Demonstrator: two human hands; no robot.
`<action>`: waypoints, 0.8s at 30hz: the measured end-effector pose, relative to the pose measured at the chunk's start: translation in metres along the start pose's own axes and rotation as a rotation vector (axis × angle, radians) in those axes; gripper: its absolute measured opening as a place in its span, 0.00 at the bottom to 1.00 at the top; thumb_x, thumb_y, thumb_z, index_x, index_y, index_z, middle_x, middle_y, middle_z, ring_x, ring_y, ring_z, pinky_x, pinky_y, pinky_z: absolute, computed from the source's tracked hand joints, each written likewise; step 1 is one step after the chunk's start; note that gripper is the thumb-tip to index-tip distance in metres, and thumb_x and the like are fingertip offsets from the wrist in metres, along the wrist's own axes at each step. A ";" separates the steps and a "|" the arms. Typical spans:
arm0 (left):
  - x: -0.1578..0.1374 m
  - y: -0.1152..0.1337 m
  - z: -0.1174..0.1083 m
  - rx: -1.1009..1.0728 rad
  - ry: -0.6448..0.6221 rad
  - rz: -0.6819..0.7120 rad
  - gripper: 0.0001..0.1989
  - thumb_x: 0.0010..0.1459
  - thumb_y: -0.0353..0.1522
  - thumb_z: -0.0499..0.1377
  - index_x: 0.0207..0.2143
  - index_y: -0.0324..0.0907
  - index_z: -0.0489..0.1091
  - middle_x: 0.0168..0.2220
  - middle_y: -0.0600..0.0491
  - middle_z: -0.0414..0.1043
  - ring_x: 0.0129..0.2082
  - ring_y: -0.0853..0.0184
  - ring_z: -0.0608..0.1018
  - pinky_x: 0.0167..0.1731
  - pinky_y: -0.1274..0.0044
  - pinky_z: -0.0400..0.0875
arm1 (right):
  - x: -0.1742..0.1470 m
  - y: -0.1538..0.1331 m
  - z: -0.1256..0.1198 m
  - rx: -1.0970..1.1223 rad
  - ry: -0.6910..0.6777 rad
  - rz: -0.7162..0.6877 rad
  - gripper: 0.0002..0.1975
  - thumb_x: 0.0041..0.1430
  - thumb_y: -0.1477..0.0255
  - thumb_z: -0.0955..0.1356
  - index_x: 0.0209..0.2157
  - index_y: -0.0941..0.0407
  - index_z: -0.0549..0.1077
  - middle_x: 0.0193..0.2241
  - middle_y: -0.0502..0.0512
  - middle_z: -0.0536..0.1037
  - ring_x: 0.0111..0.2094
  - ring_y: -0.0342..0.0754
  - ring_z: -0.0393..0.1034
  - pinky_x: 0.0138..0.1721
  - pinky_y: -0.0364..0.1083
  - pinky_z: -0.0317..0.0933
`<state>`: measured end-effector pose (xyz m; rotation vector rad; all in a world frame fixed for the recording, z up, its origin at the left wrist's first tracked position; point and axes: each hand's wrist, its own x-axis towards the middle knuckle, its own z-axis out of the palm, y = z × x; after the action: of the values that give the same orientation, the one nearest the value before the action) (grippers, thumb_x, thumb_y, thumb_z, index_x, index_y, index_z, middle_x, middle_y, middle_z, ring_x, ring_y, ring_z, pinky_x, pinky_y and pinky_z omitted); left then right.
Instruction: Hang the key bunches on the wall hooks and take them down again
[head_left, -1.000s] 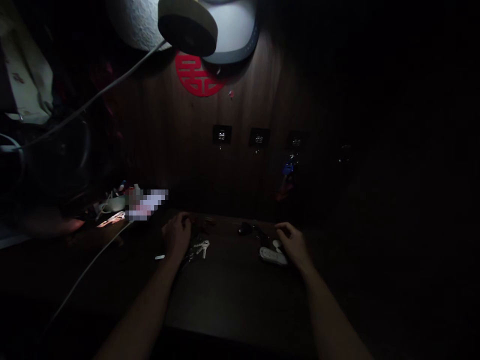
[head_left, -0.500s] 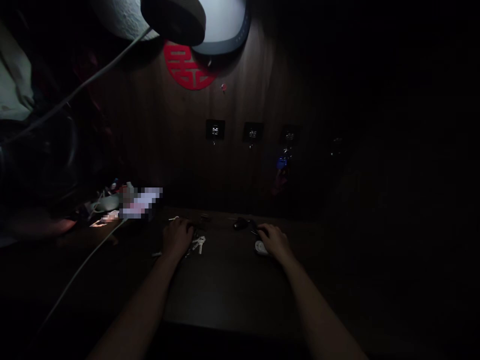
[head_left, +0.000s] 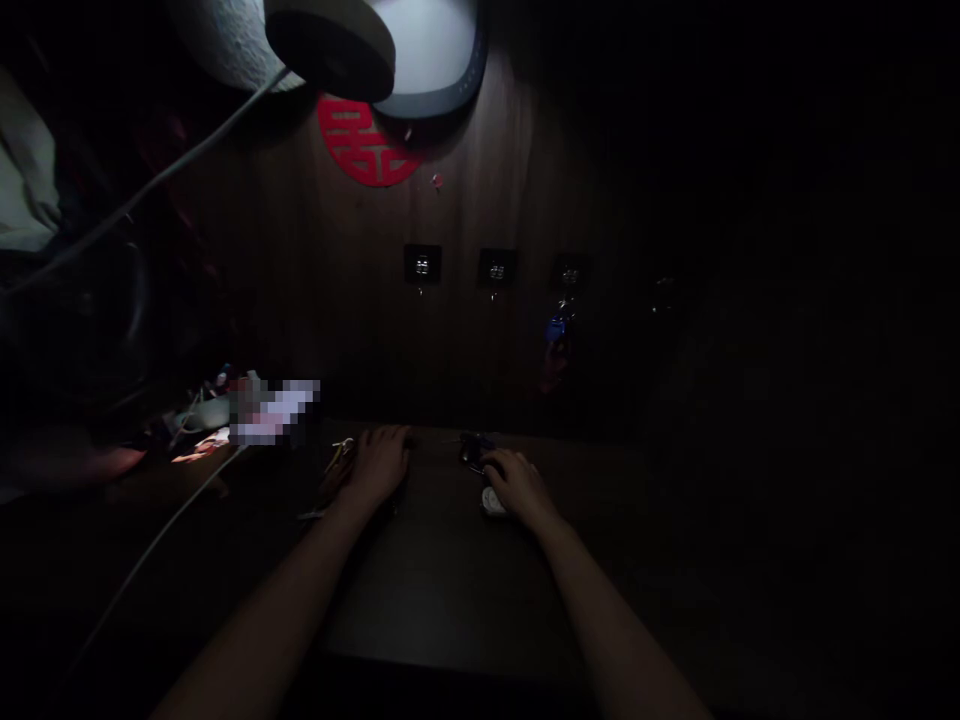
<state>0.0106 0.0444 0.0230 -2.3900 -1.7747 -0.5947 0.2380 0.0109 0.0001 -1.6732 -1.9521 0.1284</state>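
Note:
In dim light, my left hand (head_left: 382, 460) lies palm down on the dark tabletop with fingers stretched forward. Beside its thumb side and wrist, the view is too dark to tell what lies under the palm. Several loose keys (head_left: 339, 458) stick out on its left. My right hand (head_left: 519, 480) has its fingers curled down at a bunch with a black key fob (head_left: 472, 452) at its fingertips. A round pale-faced tag (head_left: 493, 501) hangs out under the thumb side of that hand. Its fingertips are partly hidden.
Black hook plates (head_left: 422, 264) line the wooden back panel, one with a blue item (head_left: 556, 328) hanging from it. A lit, blurred-out phone-like object (head_left: 281, 412) lies left with a white cable (head_left: 161, 535). A round dark lamp-like object (head_left: 330, 45) hangs above a red paper cutout (head_left: 367, 150).
My left hand has moved right, covering the silvery keys there and baring others on its left. My right hand has moved left, and the round tag has shifted with it.

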 end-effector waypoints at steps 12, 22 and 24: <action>0.022 0.019 0.012 0.150 -0.108 -0.056 0.15 0.56 0.33 0.51 0.45 0.41 0.69 0.45 0.42 0.70 0.46 0.55 0.70 0.43 0.66 0.62 | 0.001 0.006 0.003 0.127 -0.080 -0.139 0.13 0.59 0.70 0.60 0.41 0.50 0.73 0.45 0.50 0.75 0.47 0.48 0.65 0.50 0.50 0.52; 0.006 0.039 0.008 -0.403 0.057 -0.014 0.12 0.57 0.33 0.49 0.40 0.44 0.69 0.40 0.51 0.75 0.43 0.65 0.74 0.46 0.73 0.62 | -0.004 -0.010 -0.015 0.066 0.085 -0.102 0.13 0.59 0.72 0.59 0.42 0.50 0.72 0.43 0.53 0.75 0.47 0.49 0.64 0.49 0.52 0.51; -0.002 0.047 0.010 -0.665 0.069 -0.029 0.12 0.57 0.35 0.50 0.39 0.44 0.70 0.39 0.53 0.75 0.41 0.66 0.75 0.44 0.74 0.65 | -0.004 -0.013 -0.017 0.089 0.145 -0.126 0.13 0.59 0.73 0.60 0.43 0.51 0.71 0.43 0.54 0.75 0.46 0.49 0.64 0.48 0.51 0.52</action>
<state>0.0568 0.0315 0.0198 -2.6727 -1.7829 -1.4449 0.2347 -0.0009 0.0188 -1.4572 -1.9087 0.0443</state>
